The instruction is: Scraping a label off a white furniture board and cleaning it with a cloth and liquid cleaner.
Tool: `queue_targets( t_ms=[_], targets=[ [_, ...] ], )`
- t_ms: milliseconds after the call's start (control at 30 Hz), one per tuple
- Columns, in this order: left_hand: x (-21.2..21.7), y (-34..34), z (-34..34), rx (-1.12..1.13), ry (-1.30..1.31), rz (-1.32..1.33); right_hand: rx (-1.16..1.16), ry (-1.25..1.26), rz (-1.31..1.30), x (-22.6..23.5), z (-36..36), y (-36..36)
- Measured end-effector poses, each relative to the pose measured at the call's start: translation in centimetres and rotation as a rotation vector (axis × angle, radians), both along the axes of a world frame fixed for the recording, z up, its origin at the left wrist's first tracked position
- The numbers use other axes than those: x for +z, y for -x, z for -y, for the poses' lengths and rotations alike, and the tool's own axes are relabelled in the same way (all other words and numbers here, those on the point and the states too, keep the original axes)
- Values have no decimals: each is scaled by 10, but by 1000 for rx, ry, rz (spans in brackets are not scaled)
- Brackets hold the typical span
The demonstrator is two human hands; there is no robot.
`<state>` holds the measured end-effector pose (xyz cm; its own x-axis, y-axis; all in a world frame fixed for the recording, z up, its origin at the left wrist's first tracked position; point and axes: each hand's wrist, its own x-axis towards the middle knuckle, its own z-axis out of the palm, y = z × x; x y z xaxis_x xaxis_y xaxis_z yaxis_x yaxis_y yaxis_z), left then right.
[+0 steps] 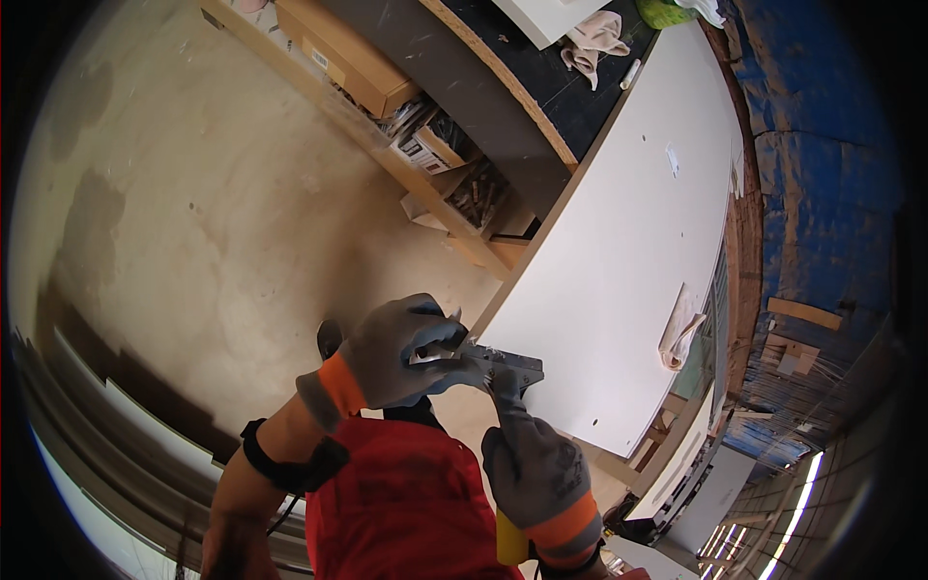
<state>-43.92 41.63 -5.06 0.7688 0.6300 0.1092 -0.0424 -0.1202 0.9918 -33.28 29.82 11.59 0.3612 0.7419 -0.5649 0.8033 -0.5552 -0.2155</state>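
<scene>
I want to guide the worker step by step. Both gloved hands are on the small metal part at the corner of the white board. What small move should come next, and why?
Probably press the metal part flush onto the white board corner. The left hand pinches its near end, the right hand reaches one finger onto it, and it seems to overhang the edge, so steadying it looks sensible.

The big white board (pixel 628 261) lies flat on the worktop, and most of its top is bare, so a hand could slide across it. A folded paper (pixel 679 333) lies near its right edge and gets in the way there. The left hand (pixel 401 353) and right hand (pixel 532 464) crowd the board's near corner around a small metal piece (pixel 507 362). To the left the floor (pixel 213 213) is wide open. Farther up, a low shelf (pixel 425 184) packed with boxes (pixel 348 58) blocks that side. Beyond the board, a cloth (pixel 592 41) lies on the dark top.
</scene>
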Motion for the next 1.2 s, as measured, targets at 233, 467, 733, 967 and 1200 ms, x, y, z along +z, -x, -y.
queue_targets(
  t_ms=[233,467,733,967,1200],
  targets=[
    [1,-18,-18,-42,-57,-27,-23,-53,46,-2,-13,-9],
    [11,-25,-44,-157,-196,-131,-76,-75,-12,-7,-14,-23],
    [12,29,-41,-132,28,-142,-14,52,-73,13,-10,-5],
    [8,25,-26,-77,198,-30,-40,69,44,7,-20,-6],
    [5,26,-22,-123,178,-76,-25,-61,94,-3,-43,-36]
  ],
)
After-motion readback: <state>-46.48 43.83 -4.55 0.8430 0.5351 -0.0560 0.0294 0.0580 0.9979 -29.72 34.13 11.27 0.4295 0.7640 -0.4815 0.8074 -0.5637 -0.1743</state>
